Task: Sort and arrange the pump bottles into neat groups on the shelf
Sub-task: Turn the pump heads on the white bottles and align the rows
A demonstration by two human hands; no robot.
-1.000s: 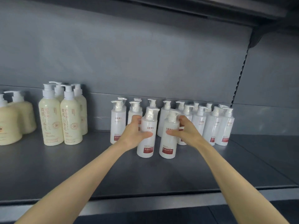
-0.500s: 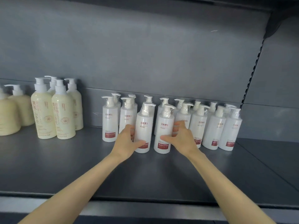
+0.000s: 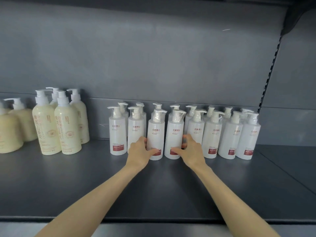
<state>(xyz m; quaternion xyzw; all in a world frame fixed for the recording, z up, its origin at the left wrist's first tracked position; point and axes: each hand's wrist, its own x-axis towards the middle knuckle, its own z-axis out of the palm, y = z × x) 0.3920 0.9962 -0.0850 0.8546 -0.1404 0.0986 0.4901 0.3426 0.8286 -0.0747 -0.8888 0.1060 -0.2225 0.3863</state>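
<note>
Several white pump bottles with red labels stand in two rows on the grey shelf [image 3: 171,194]. My left hand [image 3: 139,152] grips the lower part of one front-row white bottle [image 3: 156,134]. Beside it, my right hand [image 3: 191,151] grips the neighbouring white bottle [image 3: 174,134] low down. Both bottles stand upright, slightly forward of the front row. Other white bottles [image 3: 230,135] line up to the right, and one more white bottle [image 3: 118,134] ends the row at the left.
A group of tall cream pump bottles [image 3: 56,125] stands to the left, with rounder cream bottles [image 3: 10,132] at the far left edge. The shelf's back wall [image 3: 153,57] is right behind the rows. A slotted upright [image 3: 270,74] runs at the right.
Both hands have pushed the two held bottles back towards the front row and slid lower on them. The camera view has shifted.
</note>
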